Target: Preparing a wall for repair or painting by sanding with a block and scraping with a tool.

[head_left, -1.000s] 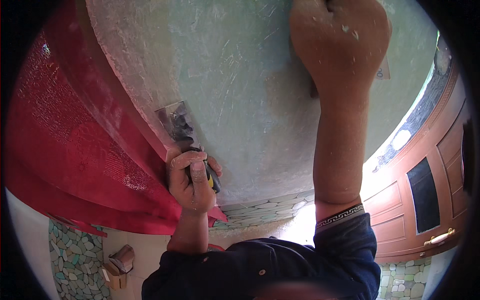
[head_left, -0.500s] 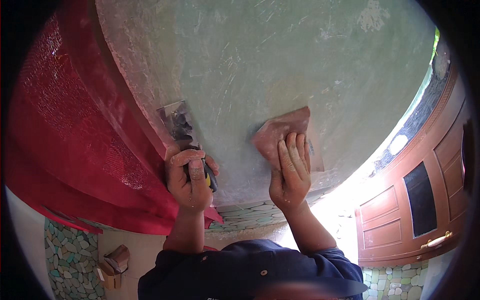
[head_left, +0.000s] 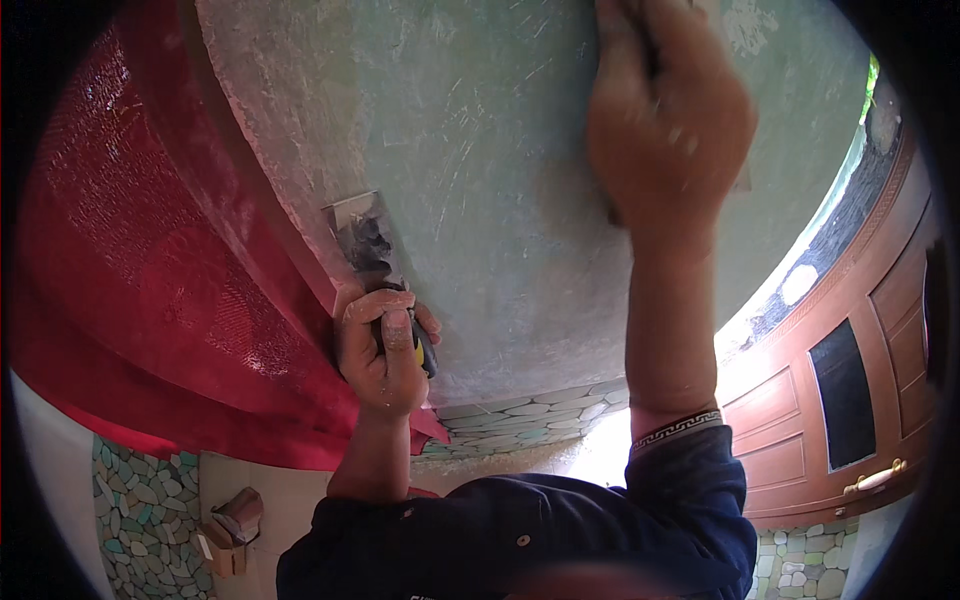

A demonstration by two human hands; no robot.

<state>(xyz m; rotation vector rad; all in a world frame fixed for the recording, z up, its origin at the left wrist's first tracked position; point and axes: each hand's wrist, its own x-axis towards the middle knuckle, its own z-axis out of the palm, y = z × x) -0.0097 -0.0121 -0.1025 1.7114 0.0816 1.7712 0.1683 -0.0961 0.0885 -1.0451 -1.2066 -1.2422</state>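
Observation:
My left hand (head_left: pixel 385 350) is wrapped round the black and yellow handle of a putty knife (head_left: pixel 362 232). Its flat metal blade, smudged dark, points up beside the left edge of a grey-green plastered wall (head_left: pixel 480 250). My right hand (head_left: pixel 672 120) is raised high on the right part of that wall, back of the hand toward me and arm stretched out. It presses a sheet of sandpaper (head_left: pixel 743 178) to the surface; the hand hides nearly all of the sheet, and the fingertips are partly cut off by the upper edge.
A red curtain (head_left: pixel 190 290) hangs along the left, close to my left hand. A brown panelled door (head_left: pixel 775 405) with a gold-coloured handle stands at the right. Below are green stone cladding (head_left: pixel 540 408) and a cardboard box (head_left: pixel 225 550) on the floor at lower left.
My right hand has swept up and to the right over the wall with the sandpaper, from low in the middle. The left hand and putty knife have barely shifted.

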